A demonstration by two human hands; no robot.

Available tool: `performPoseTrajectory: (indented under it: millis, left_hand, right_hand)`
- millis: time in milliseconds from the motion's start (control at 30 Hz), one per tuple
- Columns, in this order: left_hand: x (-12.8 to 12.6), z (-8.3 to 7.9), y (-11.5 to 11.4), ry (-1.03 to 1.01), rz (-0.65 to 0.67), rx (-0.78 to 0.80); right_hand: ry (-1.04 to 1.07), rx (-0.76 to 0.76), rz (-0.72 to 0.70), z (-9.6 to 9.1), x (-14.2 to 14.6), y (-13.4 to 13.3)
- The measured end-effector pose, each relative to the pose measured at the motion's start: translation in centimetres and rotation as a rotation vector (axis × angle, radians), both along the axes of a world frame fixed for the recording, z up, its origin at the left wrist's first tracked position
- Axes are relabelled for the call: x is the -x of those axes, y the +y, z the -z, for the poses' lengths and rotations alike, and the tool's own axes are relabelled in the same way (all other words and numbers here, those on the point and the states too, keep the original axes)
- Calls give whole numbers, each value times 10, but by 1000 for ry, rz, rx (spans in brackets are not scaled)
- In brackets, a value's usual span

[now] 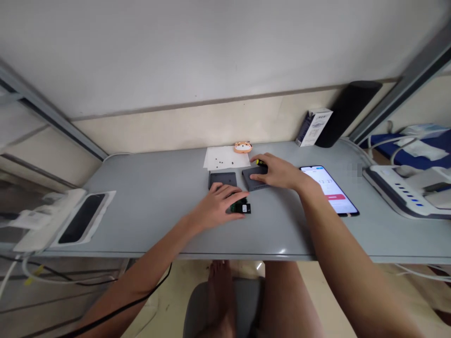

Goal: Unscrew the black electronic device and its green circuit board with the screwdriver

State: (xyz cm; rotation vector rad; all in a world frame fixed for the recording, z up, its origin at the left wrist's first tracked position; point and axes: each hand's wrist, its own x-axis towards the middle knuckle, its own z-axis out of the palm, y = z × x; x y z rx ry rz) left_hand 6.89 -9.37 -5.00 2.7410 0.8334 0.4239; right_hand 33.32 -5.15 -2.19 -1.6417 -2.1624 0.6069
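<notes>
My left hand (218,206) lies over a small green circuit board (242,207) near the middle of the grey table (148,197), fingers curled on it. Just behind it sits a dark grey cover (221,179). My right hand (276,171) rests on a second dark grey casing (253,178), fingers bent over its top, and a screwdriver with a yellow and black handle (260,162) shows at the fingertips. Whether that hand grips the tool or only touches it is unclear.
A white paper (225,157) with several small screws and an orange animal-shaped item (243,147) lie behind the casings. A lit phone (333,190) is at the right, another phone (82,218) at the left. A power strip (401,190), a small box (313,126) and a black cylinder (347,110) stand at the right.
</notes>
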Motion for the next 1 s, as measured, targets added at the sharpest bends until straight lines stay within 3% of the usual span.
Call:
performPoseTrajectory:
  millis: [167, 300, 433, 533, 700, 1000]
  left_hand:
    - [4, -3, 4, -34, -6, -48]
    - [14, -14, 31, -155, -52, -154]
    - [33, -11, 69, -314, -209, -234]
    - [54, -4, 84, -366, -358, -176]
    - [78, -7, 79, -407, -481, -88]
    - [50, 3, 64, -262, -415, 123]
  right_hand:
    - [65, -177, 91, 11, 9, -4]
    - [74, -254, 198, 19, 11, 0]
    - [48, -291, 275, 28, 10, 5]
    - [38, -341, 279, 33, 9, 7]
    - [27, -348, 300, 33, 11, 6]
    - [64, -366, 299, 36, 13, 8]
